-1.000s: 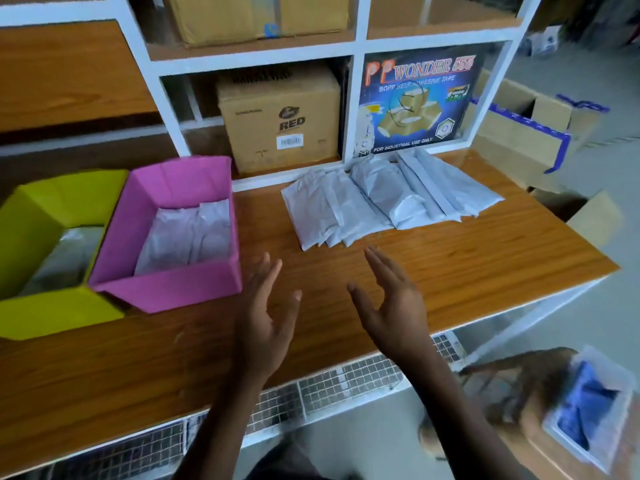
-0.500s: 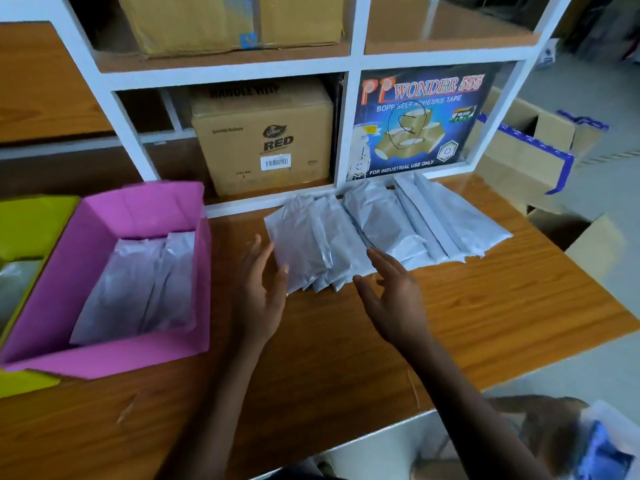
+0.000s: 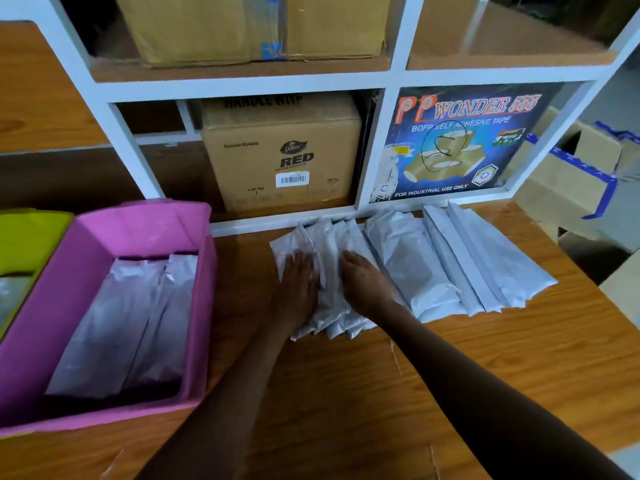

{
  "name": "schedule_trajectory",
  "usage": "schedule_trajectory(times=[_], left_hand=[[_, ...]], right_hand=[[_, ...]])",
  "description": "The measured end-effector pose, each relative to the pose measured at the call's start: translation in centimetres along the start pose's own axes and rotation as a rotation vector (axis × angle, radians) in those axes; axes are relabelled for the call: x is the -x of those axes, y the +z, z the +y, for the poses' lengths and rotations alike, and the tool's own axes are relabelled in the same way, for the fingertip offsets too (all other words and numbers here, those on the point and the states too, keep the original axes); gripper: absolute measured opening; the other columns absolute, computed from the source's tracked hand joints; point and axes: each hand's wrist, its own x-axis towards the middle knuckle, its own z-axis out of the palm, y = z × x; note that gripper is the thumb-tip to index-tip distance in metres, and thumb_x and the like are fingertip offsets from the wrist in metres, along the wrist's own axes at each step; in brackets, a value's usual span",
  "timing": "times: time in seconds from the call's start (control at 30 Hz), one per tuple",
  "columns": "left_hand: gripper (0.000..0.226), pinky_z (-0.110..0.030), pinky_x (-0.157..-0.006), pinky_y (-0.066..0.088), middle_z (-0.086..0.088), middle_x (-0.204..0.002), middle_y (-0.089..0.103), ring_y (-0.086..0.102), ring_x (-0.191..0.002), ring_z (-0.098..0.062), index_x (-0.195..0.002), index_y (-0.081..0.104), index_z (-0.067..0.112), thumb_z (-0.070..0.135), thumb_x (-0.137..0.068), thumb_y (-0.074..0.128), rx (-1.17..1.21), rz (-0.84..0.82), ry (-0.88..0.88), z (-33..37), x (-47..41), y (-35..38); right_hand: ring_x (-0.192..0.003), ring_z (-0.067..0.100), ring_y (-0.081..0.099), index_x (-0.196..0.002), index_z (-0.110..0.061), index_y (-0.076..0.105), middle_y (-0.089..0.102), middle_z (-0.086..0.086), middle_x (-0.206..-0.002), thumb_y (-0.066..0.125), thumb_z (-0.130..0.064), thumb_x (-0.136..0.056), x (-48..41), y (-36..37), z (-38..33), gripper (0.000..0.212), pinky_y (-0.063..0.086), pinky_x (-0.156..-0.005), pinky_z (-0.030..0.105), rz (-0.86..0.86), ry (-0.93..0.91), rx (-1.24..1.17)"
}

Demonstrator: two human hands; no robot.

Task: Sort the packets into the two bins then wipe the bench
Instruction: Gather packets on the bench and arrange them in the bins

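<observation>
RED carton [image 3: 280, 157], Wonder 555 poster [image 3: 460, 143], packets [image 3: 415, 265]

Left hand [image 3: 297, 284] flat, palm down, right hand [image 3: 364, 284] just beside it, also palm down

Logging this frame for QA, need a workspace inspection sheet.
Surface: wooden bench, bare wood near the front edge.
Job's things: grey packets fanned at the back of the bench; sorted packets in the pink bin; yellow-green bin at left, partly cut off.
Clutter: nothing seen.
Hands: left hand and right hand rest flat on the leftmost packets.
Cables: nothing seen.
Surroundings: white shelf with cardboard box and tape poster; open cartons at right.
</observation>
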Motion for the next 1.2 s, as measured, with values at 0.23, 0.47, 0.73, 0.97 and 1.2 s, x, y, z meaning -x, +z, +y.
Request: schedule_trajectory(times=[0.23,0.47,0.73,0.97,1.2], left_hand=[[0.077,-0.059,-0.113,0.021,-0.033,-0.148,0.029,0.023,-0.140,-0.047,-0.144,0.031,-0.006,0.049,-0.098,0.003,-0.233,0.033,-0.087,-3.0,0.3,-0.3],[0.045,-0.053,-0.108,0.035,-0.024,-0.122,0.062,0.052,-0.122,-0.039,-0.114,0.063,-0.004,0.022,-0.091,0.036,-0.188,0.065,-0.087,-1.4,0.8,-2.0],[0.036,-0.034,-0.118,0.015,-0.006,-0.146,0.043,0.027,-0.142,-0.032,-0.131,0.056,0.008,0.007,-0.096,0.048,-0.044,0.283,-0.025,1.2,3.0,-4.0],[0.033,-0.022,-0.114,0.013,-0.008,-0.142,0.049,0.034,-0.139,-0.032,-0.122,0.063,0.005,-0.002,-0.091,0.054,0.005,0.474,0.132,6.4,8.9,-7.2],[0.031,-0.037,-0.116,0.028,-0.005,-0.148,0.042,0.024,-0.145,-0.026,-0.119,0.063,0.004,0.010,-0.095,0.044,0.126,0.497,0.209,7.7,17.7,-6.2]], right_hand=[[-0.122,0.033,0.051,-0.140,-0.010,0.041,0.048,0.010,-0.142,0.055,-0.041,-0.086,-1.5,1.3,0.8,0.064,0.051,-0.089,0.043,-0.091,0.042,0.108],[-0.108,0.027,0.056,-0.107,-0.017,0.065,0.063,0.003,-0.112,0.048,-0.031,-0.093,-1.8,1.1,-0.2,0.027,0.051,-0.079,0.039,-0.064,0.060,0.168],[-0.105,0.032,0.059,-0.106,-0.012,0.063,0.063,0.006,-0.114,0.046,-0.018,-0.095,0.8,-1.2,0.1,0.021,0.054,-0.077,0.041,0.156,0.079,0.054],[-0.126,0.031,0.051,-0.129,-0.004,0.058,0.055,0.015,-0.138,0.051,-0.015,-0.097,8.4,-4.3,-1.1,0.035,0.046,-0.099,0.038,0.427,0.130,-0.165],[-0.126,0.024,0.054,-0.130,-0.007,0.058,0.057,0.011,-0.136,0.055,-0.018,-0.096,18.3,-5.0,-5.3,0.036,0.046,-0.103,0.033,0.598,0.109,-0.312]])
